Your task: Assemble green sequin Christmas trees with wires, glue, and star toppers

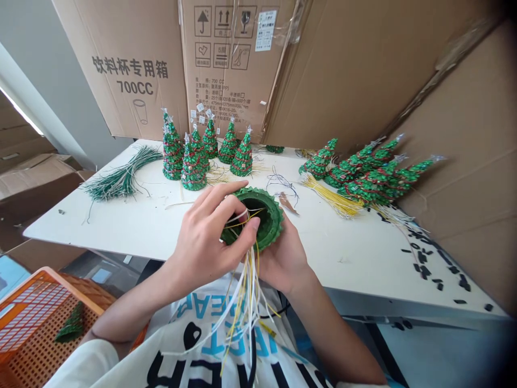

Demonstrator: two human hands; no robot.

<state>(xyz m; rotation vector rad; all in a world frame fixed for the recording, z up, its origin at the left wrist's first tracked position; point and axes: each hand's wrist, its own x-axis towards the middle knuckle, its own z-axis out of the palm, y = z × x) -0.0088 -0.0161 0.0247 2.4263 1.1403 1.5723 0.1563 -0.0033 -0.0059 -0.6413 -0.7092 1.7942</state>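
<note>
Head view. One hollow green cone tree (264, 218) is held over the near edge of the white table (121, 226), with its open base toward the camera.

Left hand (202, 242): fingers drawn narrow, pinching the white and yellow wires (248, 291) that hang out of the base.

Right hand (285, 258): cupped under the green cone tree, fingers wrapped on its wall.

On the table:
- six finished trees (194, 164), upright
- a heap of lying trees (371, 178), number not readable
- one green wire bundle (117, 180)
- one yellow wire bundle (333, 199)

One orange basket (24, 323), lower left, contains one green cone (72, 325).
</note>
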